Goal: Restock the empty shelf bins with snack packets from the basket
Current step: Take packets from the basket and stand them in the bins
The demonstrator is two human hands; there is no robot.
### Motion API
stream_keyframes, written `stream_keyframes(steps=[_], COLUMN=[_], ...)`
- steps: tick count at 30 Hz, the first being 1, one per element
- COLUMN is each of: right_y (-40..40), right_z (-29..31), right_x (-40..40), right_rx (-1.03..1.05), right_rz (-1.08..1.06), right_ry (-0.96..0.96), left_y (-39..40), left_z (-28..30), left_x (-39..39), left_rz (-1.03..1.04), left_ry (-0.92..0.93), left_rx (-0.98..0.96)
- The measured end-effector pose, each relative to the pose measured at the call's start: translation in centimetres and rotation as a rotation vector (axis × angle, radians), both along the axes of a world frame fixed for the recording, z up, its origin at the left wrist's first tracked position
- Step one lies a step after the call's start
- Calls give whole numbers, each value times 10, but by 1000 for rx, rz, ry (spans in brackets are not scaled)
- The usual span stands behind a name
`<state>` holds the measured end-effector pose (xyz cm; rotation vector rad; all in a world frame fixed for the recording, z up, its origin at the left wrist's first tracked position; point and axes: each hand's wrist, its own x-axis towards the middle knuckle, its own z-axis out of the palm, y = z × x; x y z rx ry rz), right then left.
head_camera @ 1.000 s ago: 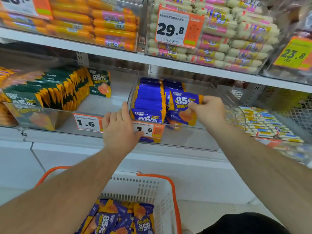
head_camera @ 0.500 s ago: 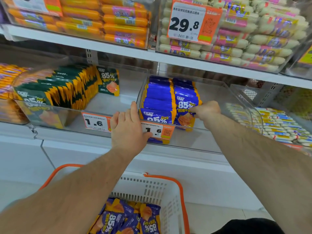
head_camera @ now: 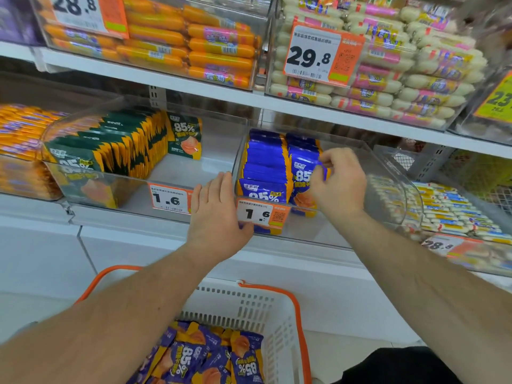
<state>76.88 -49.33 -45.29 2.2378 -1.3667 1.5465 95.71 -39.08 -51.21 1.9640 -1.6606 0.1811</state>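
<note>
Left hand (head_camera: 219, 214): fingers straight, resting flat on the clear bin (head_camera: 388, 173) front corner.
Right hand (head_camera: 339, 184): fingers pinch the front blue packet (head_camera: 300, 176), standing upright in the bin's right row.
Basket (head_camera: 266, 309): below, holding more packets (head_camera: 210, 356).

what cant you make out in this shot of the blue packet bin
- Head view: the right hand covers part of the front blue packet.
- The bin back: hidden behind the packet rows.
- The left hand covers the bin's corner.
- Basket: cut off by the bottom edge.
</note>
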Motion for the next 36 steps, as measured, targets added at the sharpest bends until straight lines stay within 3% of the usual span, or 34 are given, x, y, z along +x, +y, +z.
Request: stream_keyframes(steps=[3,6,10,16,21,25,30,36], right_y=[34,59,75,96,124,135,154,188], right_z=[-12,-38,-113,-230,-340,-380,-381,-393], right_x=[28,60,93,100,80,62,61,91], right_rx=[-308,-294,50,878,1439,1594,1900,1658], right_rz=[279,389,440,320,96,32,7,-59], right_ry=[101,164,305,741,796,774,674,761], left_y=[23,51,85,99,99,98,94,92], left_z=[-16,-32,-44,-60,-75,-80,-85,-87], left_x=[17,38,64,84,82,84,83,78], left_rz=[-63,-93,-149,-193,-309,-351,-356,-366], left_ry=[-23,-55,-116,-126,-51,-10,6,15], left_rx=[-162,-29,355,803,1060,1159,1158,1166])
